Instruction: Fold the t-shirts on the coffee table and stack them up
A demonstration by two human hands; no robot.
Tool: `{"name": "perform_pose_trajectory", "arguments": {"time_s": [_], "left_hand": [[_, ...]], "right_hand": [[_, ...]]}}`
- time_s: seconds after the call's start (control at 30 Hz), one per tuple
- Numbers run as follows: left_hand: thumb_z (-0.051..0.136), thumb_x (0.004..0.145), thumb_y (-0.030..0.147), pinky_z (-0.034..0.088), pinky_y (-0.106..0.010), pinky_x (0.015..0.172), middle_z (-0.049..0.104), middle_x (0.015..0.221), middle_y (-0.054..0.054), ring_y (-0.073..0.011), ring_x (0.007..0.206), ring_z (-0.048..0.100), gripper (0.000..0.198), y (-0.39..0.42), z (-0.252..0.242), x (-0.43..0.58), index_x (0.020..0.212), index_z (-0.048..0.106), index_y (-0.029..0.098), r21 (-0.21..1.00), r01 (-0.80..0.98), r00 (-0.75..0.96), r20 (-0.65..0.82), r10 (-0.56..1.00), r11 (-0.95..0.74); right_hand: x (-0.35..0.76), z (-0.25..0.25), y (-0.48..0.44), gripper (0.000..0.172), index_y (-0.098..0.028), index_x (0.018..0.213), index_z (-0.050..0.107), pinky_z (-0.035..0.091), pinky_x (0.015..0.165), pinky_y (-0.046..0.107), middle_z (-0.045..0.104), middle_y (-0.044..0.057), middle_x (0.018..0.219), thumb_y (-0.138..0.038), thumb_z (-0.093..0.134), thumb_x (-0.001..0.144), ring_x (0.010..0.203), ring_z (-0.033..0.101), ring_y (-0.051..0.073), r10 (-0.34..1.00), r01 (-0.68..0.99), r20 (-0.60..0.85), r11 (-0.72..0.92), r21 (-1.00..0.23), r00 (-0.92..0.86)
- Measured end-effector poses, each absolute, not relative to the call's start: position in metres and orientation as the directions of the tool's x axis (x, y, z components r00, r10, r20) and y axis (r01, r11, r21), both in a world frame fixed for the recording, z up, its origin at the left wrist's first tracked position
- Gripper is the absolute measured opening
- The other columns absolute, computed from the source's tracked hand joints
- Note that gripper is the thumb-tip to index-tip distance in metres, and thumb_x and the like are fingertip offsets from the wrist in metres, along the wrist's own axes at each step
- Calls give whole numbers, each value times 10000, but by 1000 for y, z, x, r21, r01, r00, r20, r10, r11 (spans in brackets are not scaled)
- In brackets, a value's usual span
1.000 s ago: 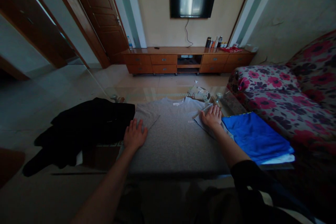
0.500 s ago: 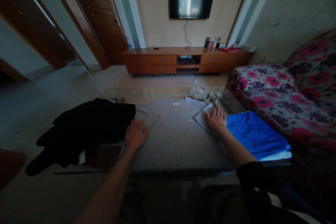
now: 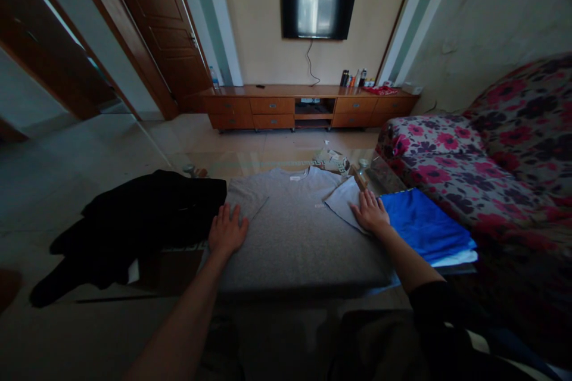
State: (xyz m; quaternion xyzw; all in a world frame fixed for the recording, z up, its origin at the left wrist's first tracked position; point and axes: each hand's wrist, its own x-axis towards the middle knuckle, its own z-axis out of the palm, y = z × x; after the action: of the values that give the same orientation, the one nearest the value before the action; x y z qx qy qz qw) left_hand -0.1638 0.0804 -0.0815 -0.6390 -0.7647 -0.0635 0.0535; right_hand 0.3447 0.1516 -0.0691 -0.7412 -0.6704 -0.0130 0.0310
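A grey T-shirt lies spread flat on a glass table, collar away from me. My left hand rests flat on its left edge beside the left sleeve, fingers stretched out. My right hand lies flat with fingers apart on the right sleeve, which is folded inward. Neither hand holds anything.
A black garment is heaped on the table's left. Folded blue cloth lies on the right over something white. A floral sofa stands to the right. A wooden TV cabinet and wall television are ahead.
My right hand has slid a little to the right and toward me along the folded sleeve. The view has shifted slightly rightward. My left hand has stayed in place.
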Motion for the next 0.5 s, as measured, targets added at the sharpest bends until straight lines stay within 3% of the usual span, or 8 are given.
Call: {"name": "perform_pose_trajectory", "arguments": {"time_s": [0.23,0.5], "left_hand": [[295,1032,519,180,-488,1268,247,1713,-163,-311,1597,187,701,79,-79,-166,1627,353,153,29,987,-163,150,975,160],[315,1030,513,174,-476,1272,236,1720,-144,-301,1603,164,693,80,-84,-169,1628,354,164,58,986,-164,170,972,156]], "right_hand": [[342,-72,141,831,-78,1663,217,110,1288,479,109,150,1739,-627,161,1042,1613,70,274,993,993,21,-111,-43,112],[347,-86,125,815,-167,1674,219,86,1292,477,147,96,1742,-670,190,1034,1614,70,252,994,998,98,-52,-33,55]]}}
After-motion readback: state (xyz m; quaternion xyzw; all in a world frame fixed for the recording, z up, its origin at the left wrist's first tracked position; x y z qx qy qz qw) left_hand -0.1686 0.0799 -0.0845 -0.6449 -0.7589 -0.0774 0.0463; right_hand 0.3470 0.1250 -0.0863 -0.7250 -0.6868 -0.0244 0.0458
